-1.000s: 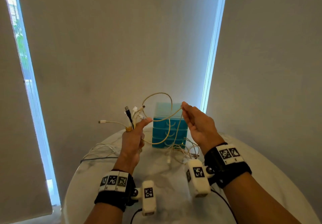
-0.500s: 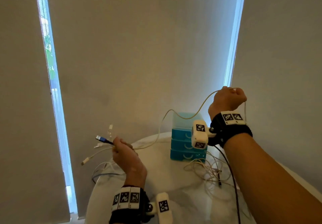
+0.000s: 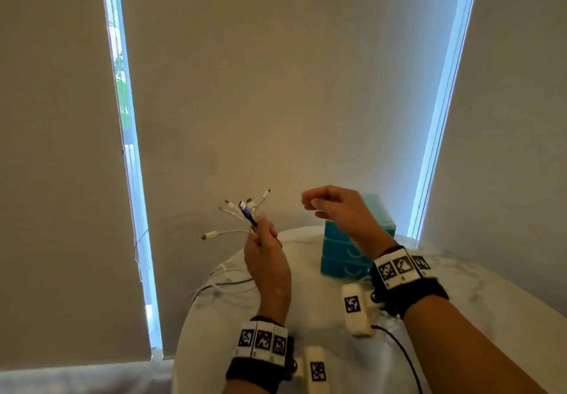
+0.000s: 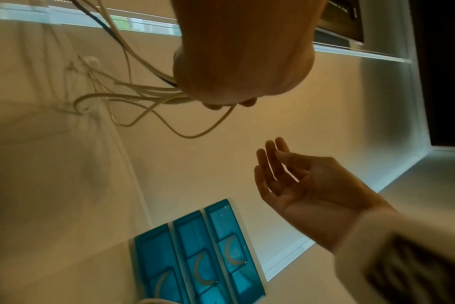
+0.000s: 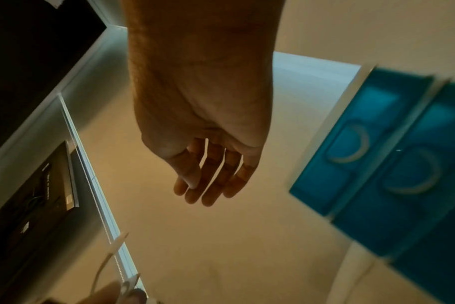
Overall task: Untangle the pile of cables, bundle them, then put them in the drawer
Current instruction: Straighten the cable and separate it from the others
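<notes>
My left hand grips a bunch of cable ends, mostly white with one blue-tipped plug, fanned up and to the left above the table's far left edge. In the left wrist view the cables trail out from under my left hand. My right hand hovers empty to the right of the plugs, fingers relaxed and spread, in front of the teal drawer unit. The right wrist view shows my right hand holding nothing. The three stacked teal drawers are closed.
A round white marble table carries the drawer unit at its far side. Loose white cables lie on its left rim. Grey roller blinds with bright window strips stand close behind. A black wire runs from my right wrist camera.
My right hand has let go of the cable it was pulling up and right, and has come down and left toward the plugs. My left hand has risen a little with the bunch.
</notes>
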A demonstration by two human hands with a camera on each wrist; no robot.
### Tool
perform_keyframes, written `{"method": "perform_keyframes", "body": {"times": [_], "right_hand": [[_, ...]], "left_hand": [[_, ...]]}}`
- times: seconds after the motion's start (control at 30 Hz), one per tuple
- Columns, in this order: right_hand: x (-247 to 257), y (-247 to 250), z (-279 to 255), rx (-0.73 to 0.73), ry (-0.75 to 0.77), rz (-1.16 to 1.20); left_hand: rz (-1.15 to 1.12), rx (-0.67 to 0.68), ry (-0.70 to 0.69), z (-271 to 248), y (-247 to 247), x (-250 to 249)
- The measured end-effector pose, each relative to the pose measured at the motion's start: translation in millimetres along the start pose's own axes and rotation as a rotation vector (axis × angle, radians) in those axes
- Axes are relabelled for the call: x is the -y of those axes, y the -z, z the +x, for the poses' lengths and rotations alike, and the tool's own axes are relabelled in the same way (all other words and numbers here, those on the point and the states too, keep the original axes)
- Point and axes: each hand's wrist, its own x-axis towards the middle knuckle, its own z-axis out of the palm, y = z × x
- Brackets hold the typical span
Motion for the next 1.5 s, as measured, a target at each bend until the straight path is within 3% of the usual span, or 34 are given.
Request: {"method": "perform_keyframes", "body": {"times": [0.27,0.5,0.6,0.73,0.87,0.97,1.2,1.3,1.5], "right_hand": [[-35.3,39.2,-75.9,0.003,-0.172,0.121],[-80.4,27.1,-100.9,-0.062,-0.303,0.344],[-89.4,19.1,-96.8,-0.228,-0.34,0.476],[-100.5,20.3,-96.2,-0.401,-0.303,0.684],[-104.3,23.1,-96.4,-0.37,-0.34,0.882],[-107.1,27.1,-103.3,-0.337,-0.376,1.048],[-123.5,23.7,-116.4,-0.607,-0.326,0.888],[-127.5,22.6,-120.7,-0.645,-0.333,0.809],[-129.1,22.0,-121.9,-0.579,-0.322,1.027]], "left_hand": [[0.796,0.707,-0.15,-14.0,-4.2,17.6],[1.195,1.085,-0.327,-38.1,-17.9,18.4],[1.315,1.283,-0.324,-45.2,-18.4,19.8],[1.354,1.33,-0.318,-48.9,-21.2,19.3],[1.383,1.363,-0.367,-52.8,-22.4,13.0],[1.403,1.411,-0.285,-56.1,-22.7,10.7],[1.559,1.606,-0.209,-62.5,-38.0,8.0],[1.728,1.654,-0.281,-68.3,-45.3,-0.1],[1.932,1.714,-0.509,-71.4,-55.3,-12.0]]}}
